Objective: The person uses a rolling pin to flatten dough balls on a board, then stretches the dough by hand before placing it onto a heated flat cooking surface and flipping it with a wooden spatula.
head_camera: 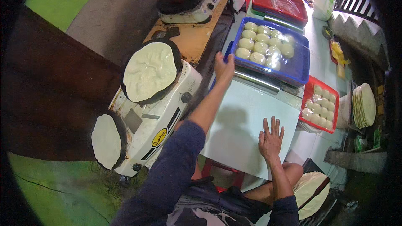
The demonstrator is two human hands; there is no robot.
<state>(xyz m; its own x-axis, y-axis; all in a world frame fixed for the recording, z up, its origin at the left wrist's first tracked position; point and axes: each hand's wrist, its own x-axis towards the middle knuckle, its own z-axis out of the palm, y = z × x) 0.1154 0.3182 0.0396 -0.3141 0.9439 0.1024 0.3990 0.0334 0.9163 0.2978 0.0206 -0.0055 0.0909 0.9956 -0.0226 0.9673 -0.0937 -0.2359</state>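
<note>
My left hand [225, 68] grips the near left edge of a blue plastic tray [298, 67], partly hiding the rim there. Several rounded dough balls [260, 47] sit in the tray in rows, under a shiny clear film. My right hand [270, 141] rests palm down with fingers apart on a smooth white board [235, 150], holding nothing. A steel roller [257, 82] lies between the tray and the board. On my left, flat dough rounds lie on two dark griddles: a large blistered one [150, 72] and a paler one [106, 142].
The griddles sit on a white Quantum gas stove [169, 116]. Beyond it, another burner [185, 12] holds a small pot. A red tray of dough balls [318, 108] stands to the right. Flatbread stacks [364, 105] and a flatbread round [311, 191] under a dark stick lie at right.
</note>
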